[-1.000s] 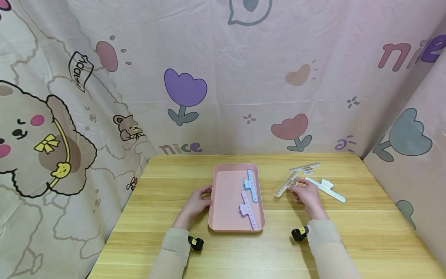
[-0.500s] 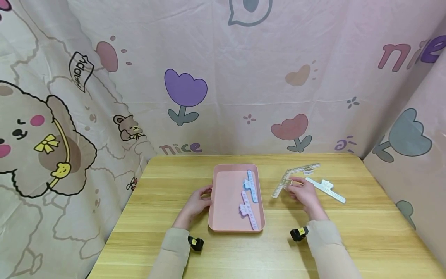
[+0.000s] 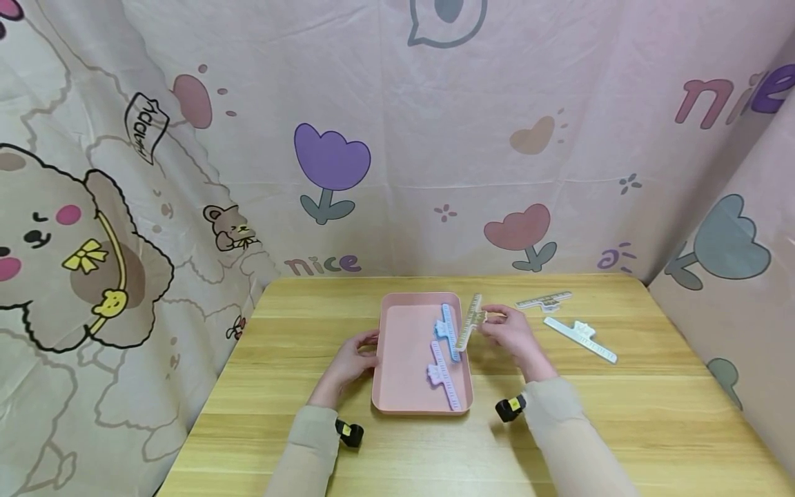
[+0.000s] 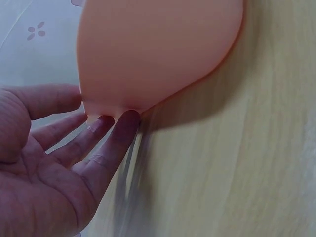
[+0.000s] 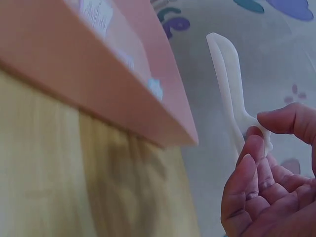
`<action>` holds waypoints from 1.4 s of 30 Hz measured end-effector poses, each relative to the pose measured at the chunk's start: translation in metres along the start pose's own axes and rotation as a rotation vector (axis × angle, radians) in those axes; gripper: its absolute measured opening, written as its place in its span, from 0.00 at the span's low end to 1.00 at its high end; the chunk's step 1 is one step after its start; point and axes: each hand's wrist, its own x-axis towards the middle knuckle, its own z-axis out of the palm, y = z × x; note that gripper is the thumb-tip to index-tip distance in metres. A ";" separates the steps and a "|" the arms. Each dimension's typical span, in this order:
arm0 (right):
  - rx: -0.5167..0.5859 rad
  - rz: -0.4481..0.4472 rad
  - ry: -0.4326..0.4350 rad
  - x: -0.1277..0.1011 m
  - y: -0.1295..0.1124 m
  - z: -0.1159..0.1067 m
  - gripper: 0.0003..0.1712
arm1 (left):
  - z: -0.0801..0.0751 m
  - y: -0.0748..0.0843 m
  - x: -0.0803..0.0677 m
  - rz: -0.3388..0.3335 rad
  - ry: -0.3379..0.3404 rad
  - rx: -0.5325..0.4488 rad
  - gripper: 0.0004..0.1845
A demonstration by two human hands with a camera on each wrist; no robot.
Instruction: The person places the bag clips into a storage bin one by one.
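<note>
1. Right hand (image 3: pixel 511 336): just right of frame centre in the head view, forearm running down to the lower right. Thumb and fingertips pinch the tab of a cream ruler clip (image 3: pixel 470 322); the remaining fingers curl loosely, as the right wrist view shows (image 5: pixel 269 197).
2. Cream ruler clip (image 5: pixel 229 84): lifted off the table, at the right rim of the tray. Long axis is steep, running from lower left to upper right in the head view; its free end reaches away from the hand towards the tray.
3. Left hand (image 3: pixel 351 361): left of centre, forearm entering from the lower left. Fingers are straight and spread; the tips touch the tray's left wall (image 4: pixel 111 123), gripping nothing.
4. Pink tray (image 3: pixel 404 345): centre of the table, long side running away from the viewer.
5. Blue ruler clip (image 3: pixel 448 328): in the tray, along its right side, farther end.
6. Pink ruler clip (image 3: pixel 442 374): in the tray, along its right side, nearer end.
7. Grey ruler clip (image 3: pixel 543 299): on the table, right of centre, lying nearly level.
8. White ruler clip (image 3: pixel 580 337): on the table below it, slanting down to the right.
9. Wooden table (image 3: pixel 652 414): lower half of the frame.
</note>
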 end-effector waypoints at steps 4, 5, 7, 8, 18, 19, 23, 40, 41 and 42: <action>-0.007 -0.013 -0.033 0.006 -0.009 0.015 0.30 | -0.001 0.001 0.000 -0.006 -0.006 -0.022 0.35; -0.001 -0.017 -0.044 0.007 -0.011 0.019 0.30 | -0.001 0.002 0.000 -0.004 -0.008 -0.024 0.35; 0.004 -0.016 -0.060 0.010 -0.014 0.026 0.30 | -0.001 0.002 0.000 -0.002 -0.009 -0.029 0.35; -0.001 -0.019 -0.069 0.012 -0.016 0.029 0.30 | -0.001 0.002 0.001 -0.001 -0.009 -0.031 0.35; -0.086 0.025 -0.123 0.030 -0.022 0.061 0.28 | -0.003 -0.003 0.004 0.007 -0.002 -0.008 0.36; -0.085 0.022 -0.132 0.031 -0.023 0.064 0.27 | -0.003 -0.003 0.004 0.010 -0.002 -0.005 0.36; -0.058 -0.003 -0.173 0.037 -0.023 0.076 0.28 | -0.003 -0.003 0.004 0.007 0.000 -0.011 0.36; -0.067 -0.025 -0.259 0.046 -0.013 0.119 0.25 | -0.001 -0.003 0.002 -0.034 0.017 -0.005 0.33; -0.063 -0.013 -0.268 0.046 -0.012 0.121 0.26 | -0.001 -0.003 0.002 -0.037 0.017 -0.010 0.32; -0.068 -0.004 -0.276 0.046 -0.012 0.122 0.26 | -0.001 -0.003 0.002 -0.044 0.016 -0.018 0.32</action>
